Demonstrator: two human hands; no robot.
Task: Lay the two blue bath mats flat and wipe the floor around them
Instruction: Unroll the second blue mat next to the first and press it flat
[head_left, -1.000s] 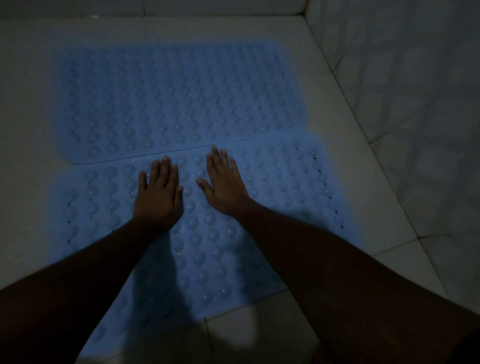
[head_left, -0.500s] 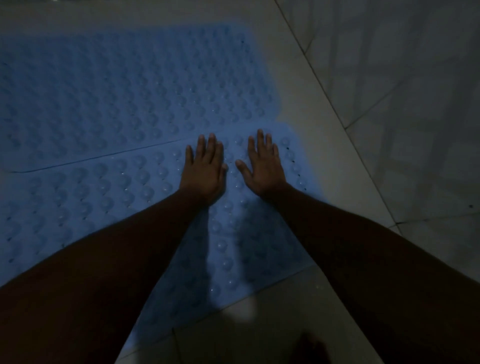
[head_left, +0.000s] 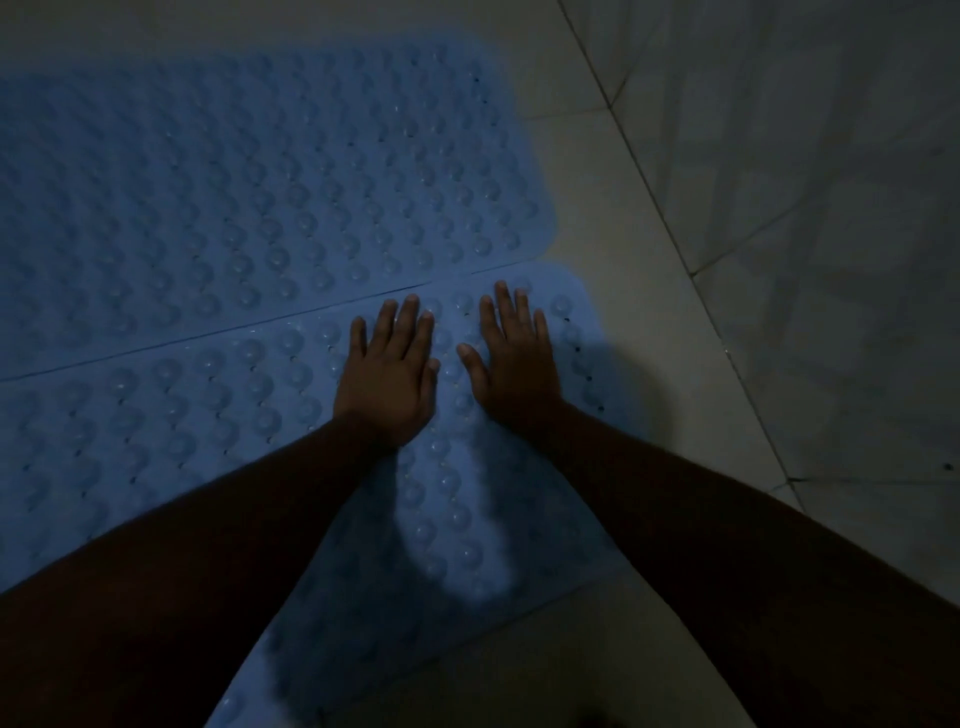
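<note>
Two blue bath mats with rows of round bumps lie flat side by side on a pale tiled floor in dim light. The far mat (head_left: 249, 176) fills the upper left. The near mat (head_left: 171, 410) runs below it, their long edges touching along a thin seam. My left hand (head_left: 387, 374) and my right hand (head_left: 517, 358) press palm down, fingers apart, on the near mat's far right corner, close to the seam. Neither hand holds anything. My forearms cover much of the near mat's front part.
Bare floor tiles (head_left: 639, 291) run along the mats' right ends and in front of the near mat. A tiled wall (head_left: 831, 208) rises on the right, meeting the floor along a diagonal line.
Both hands have slid to the right along the near mat, from its middle to its right end. The view has followed them, so the mats' left ends are out of frame.
</note>
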